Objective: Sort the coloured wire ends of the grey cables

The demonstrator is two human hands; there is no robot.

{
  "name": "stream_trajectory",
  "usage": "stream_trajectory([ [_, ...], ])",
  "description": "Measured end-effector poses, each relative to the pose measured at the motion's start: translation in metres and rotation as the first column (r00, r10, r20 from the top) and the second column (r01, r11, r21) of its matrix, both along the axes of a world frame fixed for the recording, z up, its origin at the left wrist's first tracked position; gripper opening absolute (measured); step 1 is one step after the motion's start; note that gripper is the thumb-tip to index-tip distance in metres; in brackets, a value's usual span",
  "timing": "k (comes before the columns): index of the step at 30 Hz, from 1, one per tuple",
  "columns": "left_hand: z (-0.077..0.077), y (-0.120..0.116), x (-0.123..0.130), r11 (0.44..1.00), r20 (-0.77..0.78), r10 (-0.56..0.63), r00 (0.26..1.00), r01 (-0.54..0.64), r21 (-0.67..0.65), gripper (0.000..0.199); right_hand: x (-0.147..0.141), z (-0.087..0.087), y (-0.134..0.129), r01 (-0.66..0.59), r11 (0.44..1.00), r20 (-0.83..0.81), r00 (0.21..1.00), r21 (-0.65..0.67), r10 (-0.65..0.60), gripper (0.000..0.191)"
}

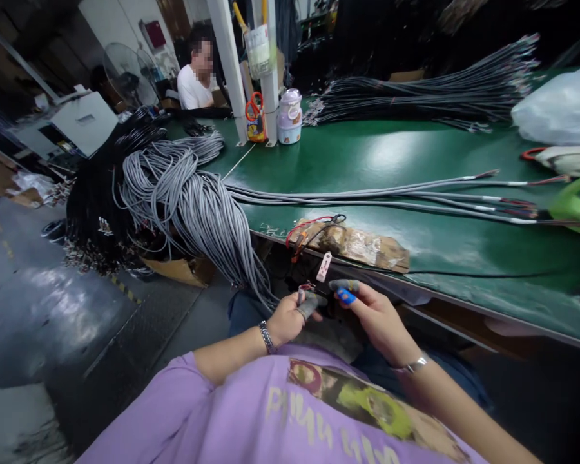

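My left hand (294,316), with grey finger covers, is closed in front of the bench edge, and thin reddish wire ends (307,286) show at its fingertips. To its right, my right hand (374,316) has thumb and forefinger pressed together, with blue tape on the thumb and a grey cover on a finger; what lies between them is too small to name. Just beyond the hands are a pink-white tag (323,267) and a worn taped board (367,246) with red and black leads. Grey cables (198,200) hang over the bench edge at the left.
The green bench (381,154) carries a black cable bundle (415,96), a lilac bottle (290,116), red scissors (254,106) and a plastic bag (560,106). Several grey cables stretch rightward to a green object (577,203). A person (196,84) sits behind, near a fan.
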State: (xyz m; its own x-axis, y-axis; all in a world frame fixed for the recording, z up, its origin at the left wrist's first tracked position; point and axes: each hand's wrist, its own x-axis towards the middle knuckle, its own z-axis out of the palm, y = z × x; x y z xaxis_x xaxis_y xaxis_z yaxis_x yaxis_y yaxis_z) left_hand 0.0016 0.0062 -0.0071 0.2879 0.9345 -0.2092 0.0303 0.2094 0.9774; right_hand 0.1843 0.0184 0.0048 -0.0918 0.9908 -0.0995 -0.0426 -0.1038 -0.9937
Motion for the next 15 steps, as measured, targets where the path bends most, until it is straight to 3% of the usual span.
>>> stream_trajectory([
  [5, -0.003, -0.009, 0.005, 0.983, 0.049, -0.175, 0.983, 0.178, -0.054, 0.027, -0.005, 0.010, -0.021, -0.221, 0.965, 0.077, 0.974, 0.139, 0.212, 0.033],
  [9, -0.013, -0.016, 0.010, 0.978, 0.048, -0.210, 0.977, 0.209, 0.009, 0.015, -0.014, 0.009, -0.027, -0.241, 0.939, 0.227, 0.956, 0.245, 0.186, 0.018],
  [13, -0.013, -0.018, 0.007, 0.978, 0.077, -0.202, 0.976, 0.205, -0.028, 0.010, -0.019, -0.001, -0.027, -0.221, 0.967, 0.133, 0.970, 0.127, 0.204, 0.026],
  [15, -0.007, -0.018, 0.002, 0.977, 0.139, -0.185, 0.973, 0.198, -0.082, 0.021, -0.021, -0.005, -0.028, -0.216, 0.976, 0.018, 0.976, 0.038, 0.216, 0.032],
])
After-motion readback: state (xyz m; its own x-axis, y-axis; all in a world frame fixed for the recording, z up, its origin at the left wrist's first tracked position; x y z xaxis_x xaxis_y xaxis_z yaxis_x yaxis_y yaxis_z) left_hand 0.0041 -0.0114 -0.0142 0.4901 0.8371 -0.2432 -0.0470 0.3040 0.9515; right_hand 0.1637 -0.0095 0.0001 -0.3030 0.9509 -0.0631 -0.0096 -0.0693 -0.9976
